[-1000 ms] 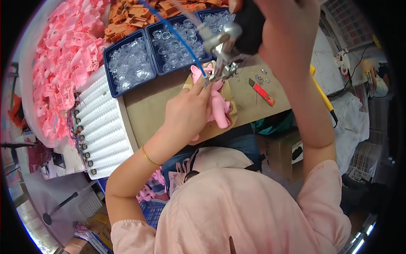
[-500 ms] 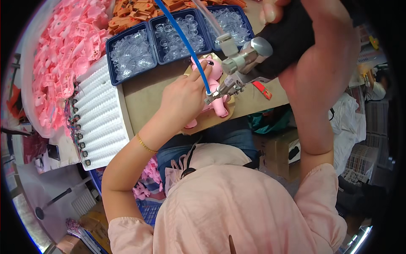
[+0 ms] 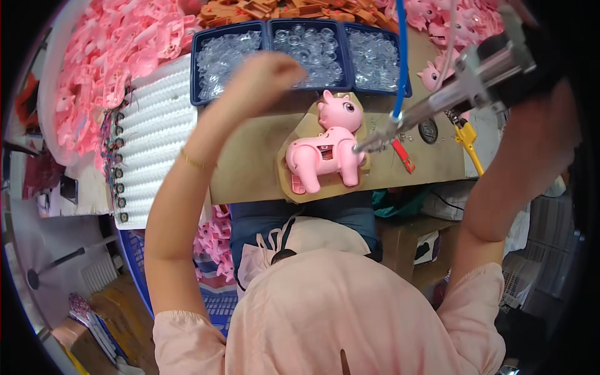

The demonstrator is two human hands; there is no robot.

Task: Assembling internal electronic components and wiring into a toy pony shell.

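Note:
A pink toy pony (image 3: 322, 159) lies on its side in a tan, board-like holder (image 3: 289, 186) on the table, an open compartment showing in its belly. My left hand (image 3: 265, 78) is raised off the toy, in front of the blue bins; its fingers are smeared by motion, and no held thing shows. At the right, my right hand (image 3: 550, 119) is closed round the dark body of an air screwdriver (image 3: 465, 87), blurred and partly in shadow. The screwdriver's metal tip reaches the toy's side near a leg. A blue hose (image 3: 402, 56) runs up from the tip end.
Blue bins (image 3: 270, 47) of clear plastic parts stand behind the toy. Orange-brown parts (image 3: 287, 11) and pink shells (image 3: 144, 44) are heaped beyond. White ribbed trays (image 3: 156, 150) flank the left. A red tool (image 3: 403, 156), black round dish (image 3: 428, 130) and yellow-handled tool (image 3: 469, 145) lie right.
My left hand has lifted off the toy toward the bins, uncovering the toy. My right hand and the screwdriver body have swung right and lower. The view has shifted.

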